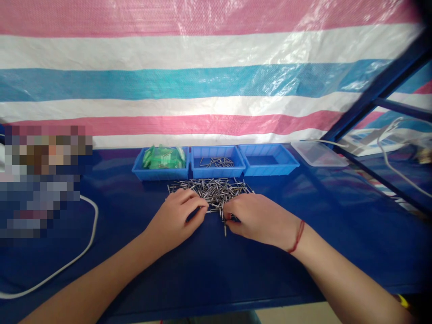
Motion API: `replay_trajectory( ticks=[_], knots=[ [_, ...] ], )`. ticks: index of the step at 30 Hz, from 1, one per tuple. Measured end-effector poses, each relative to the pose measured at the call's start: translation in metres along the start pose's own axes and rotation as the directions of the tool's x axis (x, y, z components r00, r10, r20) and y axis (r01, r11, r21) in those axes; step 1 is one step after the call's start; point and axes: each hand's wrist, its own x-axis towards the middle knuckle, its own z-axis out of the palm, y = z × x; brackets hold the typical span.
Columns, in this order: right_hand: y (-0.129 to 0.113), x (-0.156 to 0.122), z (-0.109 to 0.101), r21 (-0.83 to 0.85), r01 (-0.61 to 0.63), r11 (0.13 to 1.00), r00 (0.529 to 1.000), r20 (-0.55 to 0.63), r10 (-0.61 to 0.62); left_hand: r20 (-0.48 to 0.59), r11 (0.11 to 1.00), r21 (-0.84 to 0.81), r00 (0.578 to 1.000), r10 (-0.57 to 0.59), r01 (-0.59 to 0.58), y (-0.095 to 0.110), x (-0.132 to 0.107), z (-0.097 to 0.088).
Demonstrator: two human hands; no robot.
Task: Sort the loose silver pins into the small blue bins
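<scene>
A heap of small metal pins [216, 189] lies on the blue table [303, 234], just in front of three blue trays. My left hand [177, 216] rests at the heap's left edge with its fingers curled and pinched at the pins. My right hand [256, 218], with a red string round the wrist, sits at the heap's right edge, fingers bent onto a few pins. One pin [225, 229] lies loose between the hands. What either hand grips is hidden under the fingers.
The left blue tray [138, 170] holds green packets, the middle tray [218, 172] a few pins, and the right tray [270, 167] looks bare. A clear plastic lid [317, 154] lies at the back right. A white cable [86, 243] curves on the left. A striped tarp hangs behind.
</scene>
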Motion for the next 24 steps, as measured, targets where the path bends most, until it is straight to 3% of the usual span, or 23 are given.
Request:
replay_trajectory(
  ticks=[6, 11, 16, 19, 24],
  knots=[
    [-0.004, 0.002, 0.000, 0.026, 0.006, 1.000, 0.999, 0.032, -0.007, 0.156, 0.961, 0.001, 0.949, 0.275, -0.278, 0.019, -0.007, 0.006],
    [0.000, 0.002, -0.004, 0.115, -0.044, 0.992, 0.999, -0.003, 0.044, 0.149, 0.988, 0.072, 0.981, 0.126, -0.138, 0.025, -0.012, 0.016],
    [0.009, 0.005, -0.005, 0.329, 0.019, 0.944, 0.997, -0.082, 0.009, 0.093, 0.997, 0.071, 0.996, 0.007, -0.013, 0.020, -0.010, 0.016],
    [0.008, 0.012, 0.000, 0.569, 0.044, 0.821, 0.983, -0.172, 0.066, 0.026, 0.996, 0.029, 0.996, -0.087, 0.086, 0.017, -0.008, 0.014],
    [-0.010, 0.025, 0.015, 0.869, 0.146, 0.472, 0.954, -0.250, 0.165, -0.068, 0.966, -0.159, 0.974, -0.216, 0.203, 0.013, -0.002, 0.010]
  ],
)
